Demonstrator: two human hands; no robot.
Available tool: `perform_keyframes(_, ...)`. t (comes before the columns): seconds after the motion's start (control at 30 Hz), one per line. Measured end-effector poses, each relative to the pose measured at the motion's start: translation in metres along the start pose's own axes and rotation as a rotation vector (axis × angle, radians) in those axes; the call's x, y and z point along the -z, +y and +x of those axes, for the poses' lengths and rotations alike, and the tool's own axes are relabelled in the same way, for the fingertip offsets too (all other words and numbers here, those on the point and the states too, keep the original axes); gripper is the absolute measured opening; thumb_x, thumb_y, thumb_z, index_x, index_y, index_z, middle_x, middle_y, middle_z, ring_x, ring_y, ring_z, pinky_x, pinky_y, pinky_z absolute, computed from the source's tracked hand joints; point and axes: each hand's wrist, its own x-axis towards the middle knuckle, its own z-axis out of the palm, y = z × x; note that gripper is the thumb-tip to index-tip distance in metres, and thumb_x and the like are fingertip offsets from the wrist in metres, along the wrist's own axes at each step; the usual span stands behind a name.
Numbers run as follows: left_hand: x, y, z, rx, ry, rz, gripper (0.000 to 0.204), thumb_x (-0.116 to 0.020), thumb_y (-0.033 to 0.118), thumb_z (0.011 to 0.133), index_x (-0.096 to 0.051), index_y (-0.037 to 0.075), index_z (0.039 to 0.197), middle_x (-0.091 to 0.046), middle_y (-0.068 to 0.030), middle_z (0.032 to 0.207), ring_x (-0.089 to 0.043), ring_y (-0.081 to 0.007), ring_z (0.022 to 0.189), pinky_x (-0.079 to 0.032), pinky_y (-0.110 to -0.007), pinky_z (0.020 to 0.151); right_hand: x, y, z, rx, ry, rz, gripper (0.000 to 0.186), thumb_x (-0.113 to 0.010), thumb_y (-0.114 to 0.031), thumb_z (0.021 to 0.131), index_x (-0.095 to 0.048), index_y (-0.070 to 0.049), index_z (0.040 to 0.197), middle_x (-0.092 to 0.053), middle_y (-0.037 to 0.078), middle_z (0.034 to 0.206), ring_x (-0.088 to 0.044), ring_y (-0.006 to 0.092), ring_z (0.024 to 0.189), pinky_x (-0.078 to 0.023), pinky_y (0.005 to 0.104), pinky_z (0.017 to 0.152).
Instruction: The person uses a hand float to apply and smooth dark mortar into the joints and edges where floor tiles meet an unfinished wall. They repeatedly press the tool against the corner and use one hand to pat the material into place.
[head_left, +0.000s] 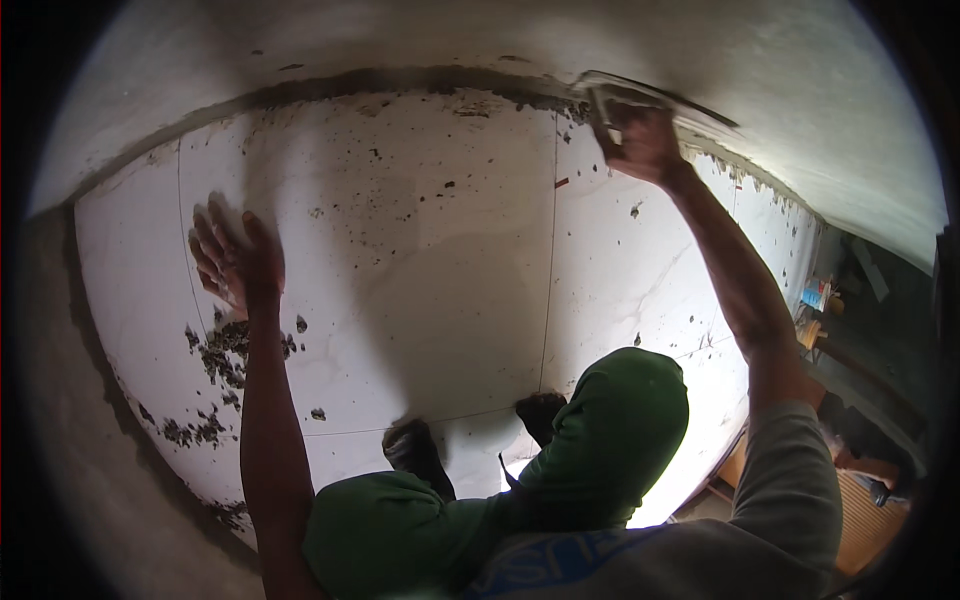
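Note:
My left hand (237,258) rests spread on the white, marbled tile floor (460,300), its fingers apart, just above a patch of dark mortar crumbs (225,355). My right hand (645,140) grips a long metal trowel (700,108) at the grey plastered wall (820,140), along the mortar-smeared joint where wall meets tiles. The trowel is slightly blurred. Dark specks lie scattered over the tiles. My green-clad knees (620,420) are bent over two dark shoes (410,450).
A grey wall edge (120,420) borders the tiles at left. On the right are a small blue-labelled container (813,295), wooden pieces (840,355) and a tan ribbed board (865,530). Part of what looks like another person (860,462) shows there, partly behind my arm.

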Motion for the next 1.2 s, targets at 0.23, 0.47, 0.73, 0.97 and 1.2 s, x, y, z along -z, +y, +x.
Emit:
perform_keyframes(0.23,0.006,-0.012,-0.004,0.028,0.001,0.012,0.072,-0.045,0.060,0.107,-0.034,0.028,0.170,-0.028,-0.0015,0.177,-0.024,-0.0277,0.162,-0.019,-0.054,0.130,0.024,-0.156,0.157,0.025,0.073,0.322,0.038,-0.069,-0.035,0.099,-0.070,-0.008,0.125,-0.077,0.015,0.102,-0.076,0.0338,0.090,-0.062,0.0477,0.085)
perform_keyframes(0.47,0.006,0.000,0.000,-0.010,0.027,-0.046,0.071,-0.047,0.059,0.106,-0.035,0.029,0.169,-0.029,-0.0007,0.177,-0.025,-0.0282,0.161,-0.019,-0.052,0.130,-0.021,-0.077,0.081,0.110,0.168,0.317,0.042,-0.067,-0.028,0.098,-0.066,-0.021,0.140,-0.080,0.007,0.109,-0.078,0.0307,0.095,-0.066,0.0447,0.082)
perform_keyframes(0.73,0.008,-0.004,-0.004,0.003,0.030,-0.061,0.067,-0.044,0.056,0.109,-0.031,0.033,0.170,-0.029,-0.0031,0.177,-0.025,-0.0292,0.161,-0.018,-0.056,0.129,-0.006,-0.098,0.096,-0.024,0.176,0.335,0.025,-0.074,-0.025,0.093,-0.077,-0.012,0.114,-0.080,0.015,0.102,-0.078,0.0317,0.094,-0.064,0.0443,0.084)
perform_keyframes(0.97,0.002,-0.001,-0.004,0.036,-0.008,-0.011,0.071,-0.045,0.059,0.107,-0.033,0.028,0.170,-0.029,-0.0020,0.177,-0.023,-0.0271,0.162,-0.017,-0.051,0.131,-0.033,-0.125,0.053,-0.043,-0.045,0.177,0.028,-0.076,-0.029,0.089,-0.075,-0.001,0.089,-0.077,0.018,0.086,-0.076,0.0356,0.077,-0.062,0.0487,0.080)
perform_keyframes(1.2,0.007,-0.003,-0.002,0.014,0.035,-0.048,0.067,-0.045,0.055,0.108,-0.032,0.032,0.169,-0.030,0.0000,0.176,-0.027,-0.0285,0.160,-0.020,-0.057,0.129,0.009,-0.131,0.099,-0.141,-0.142,0.361,0.041,-0.068,-0.032,0.094,-0.073,-0.005,0.126,-0.078,0.019,0.097,-0.077,0.0343,0.087,-0.063,0.0497,0.084)
